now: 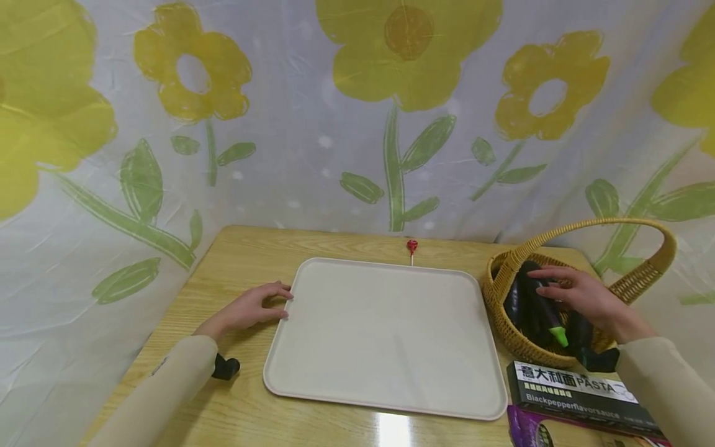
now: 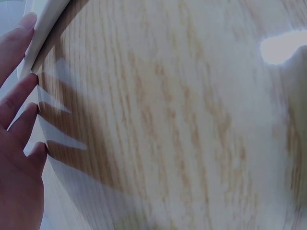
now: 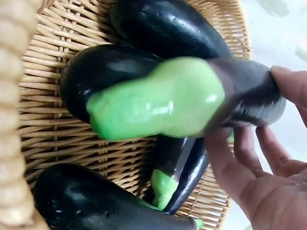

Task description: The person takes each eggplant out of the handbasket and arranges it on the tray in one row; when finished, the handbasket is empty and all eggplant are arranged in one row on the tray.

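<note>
My right hand [image 1: 589, 298] is over the wicker basket [image 1: 499, 313] at the right. It grips a dark purple eggplant [image 3: 249, 91] with a bright green stem end, thumb on one side and fingers on the other. Several more eggplants [image 3: 168, 24] lie in the basket under it, glossy and nearly black. At the left, my left hand [image 1: 254, 307] rests by the left rim of a large white tray [image 1: 385, 335], fingertips touching it. In the left wrist view the fingers [image 2: 19, 100] are spread and loosely extended, holding nothing.
The basket's tall handle [image 1: 603, 222] arches over its opening. In front of it lie a black pasta box [image 1: 581, 397] and a purple packet [image 1: 522, 425], partly cut off. A red lollipop [image 1: 412, 246] lies behind the tray. A flowered curtain [image 1: 290, 155] hangs behind the wooden table [image 1: 246, 248].
</note>
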Demonstrator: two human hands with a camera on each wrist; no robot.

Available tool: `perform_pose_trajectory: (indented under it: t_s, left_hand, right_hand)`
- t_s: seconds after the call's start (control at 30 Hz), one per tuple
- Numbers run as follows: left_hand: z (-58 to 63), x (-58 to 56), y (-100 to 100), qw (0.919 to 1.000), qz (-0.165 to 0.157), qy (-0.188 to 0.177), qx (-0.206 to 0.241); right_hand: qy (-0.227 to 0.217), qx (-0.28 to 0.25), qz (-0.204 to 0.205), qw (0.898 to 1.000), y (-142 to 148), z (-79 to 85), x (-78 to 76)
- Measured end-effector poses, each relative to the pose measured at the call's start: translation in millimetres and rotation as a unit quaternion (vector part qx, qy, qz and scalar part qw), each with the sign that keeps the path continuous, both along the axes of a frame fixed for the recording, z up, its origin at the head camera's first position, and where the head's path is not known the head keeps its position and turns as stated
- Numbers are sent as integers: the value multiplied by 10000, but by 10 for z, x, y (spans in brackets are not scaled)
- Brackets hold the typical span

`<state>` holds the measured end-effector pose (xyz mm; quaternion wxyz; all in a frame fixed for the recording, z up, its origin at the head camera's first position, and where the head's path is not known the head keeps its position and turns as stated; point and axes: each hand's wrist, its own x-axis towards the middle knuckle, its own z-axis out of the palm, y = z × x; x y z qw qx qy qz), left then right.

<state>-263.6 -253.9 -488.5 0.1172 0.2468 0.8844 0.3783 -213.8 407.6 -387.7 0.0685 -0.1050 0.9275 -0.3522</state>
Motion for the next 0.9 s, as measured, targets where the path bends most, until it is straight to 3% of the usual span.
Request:
perform_pose_trajectory:
  t_s: [0.23,0.4,0.73,0.9]
  left_hand:
    - [-23,-14,-15,10000,-18,27,2]
    - [-13,-11,-20,10000,-32,-4,-2]
    - [21,-3,-14,10000,-71,-49,39]
    - [34,2,-7,9998,-96,-84,124]
  right_hand:
    - [250,251,-112,9993,-24,74,49]
    - [351,420,-289,9981,-82,179,168]
    - [0,-239,-448,9987,-202,305,455]
    - [-264,-307,-522,9978,-282,305,594]
